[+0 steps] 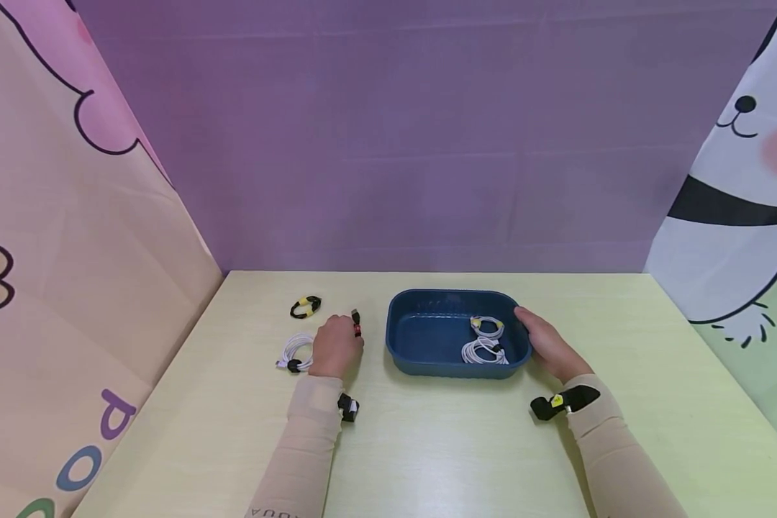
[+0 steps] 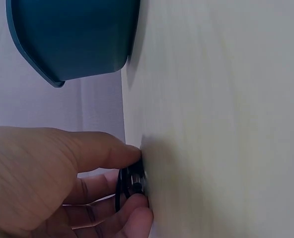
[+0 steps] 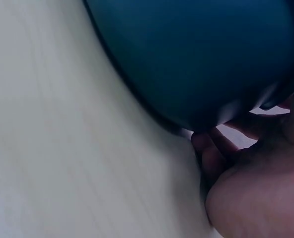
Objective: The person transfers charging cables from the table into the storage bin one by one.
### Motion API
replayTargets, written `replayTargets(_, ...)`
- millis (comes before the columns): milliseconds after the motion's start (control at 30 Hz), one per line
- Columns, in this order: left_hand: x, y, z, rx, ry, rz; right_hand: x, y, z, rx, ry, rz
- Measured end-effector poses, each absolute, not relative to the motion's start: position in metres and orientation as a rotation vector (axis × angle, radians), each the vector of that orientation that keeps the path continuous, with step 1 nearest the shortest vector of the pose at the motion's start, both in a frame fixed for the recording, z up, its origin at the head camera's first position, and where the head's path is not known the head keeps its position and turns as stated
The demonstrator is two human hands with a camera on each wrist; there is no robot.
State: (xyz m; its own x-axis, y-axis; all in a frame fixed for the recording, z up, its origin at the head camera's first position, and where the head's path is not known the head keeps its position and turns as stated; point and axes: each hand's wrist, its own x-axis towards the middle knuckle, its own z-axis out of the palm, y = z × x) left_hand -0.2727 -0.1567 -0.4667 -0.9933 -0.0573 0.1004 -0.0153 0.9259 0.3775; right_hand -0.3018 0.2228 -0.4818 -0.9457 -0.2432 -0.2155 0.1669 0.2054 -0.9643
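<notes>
My left hand (image 1: pixel 335 348) is on the table, left of a dark blue plastic bin (image 1: pixel 421 345). Between its thumb and fingers it pinches a coiled black USB cable (image 1: pixel 355 316) with a red tie; most of the coil is hidden by the hand. In the left wrist view the black cable (image 2: pixel 119 191) is close to the tabletop. At the bin's right end, my right hand (image 1: pixel 549 347) holds the wall, its thumb near the rim and its fingers curled low against the outside. Two coiled white cables, one (image 1: pixel 488 327) with yellow ties and one (image 1: pixel 482 351) with a black tie, lie inside the bin's right half.
A white cable coil (image 1: pixel 291 354) with a black tie lies just left of my left hand. Farther back is a black coil (image 1: pixel 306 307) with yellow ties. A purple backdrop (image 1: pixel 395 144) rises behind the pale table (image 1: pixel 427 446), with printed cloths on both sides.
</notes>
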Motion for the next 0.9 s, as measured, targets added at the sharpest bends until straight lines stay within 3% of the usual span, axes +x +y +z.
replayTargets(900,-0.272,-0.155,-0.454,0.021,-2.863,-0.662,-0.302,0.225,-0.481,-0.092,2.247,-1.729)
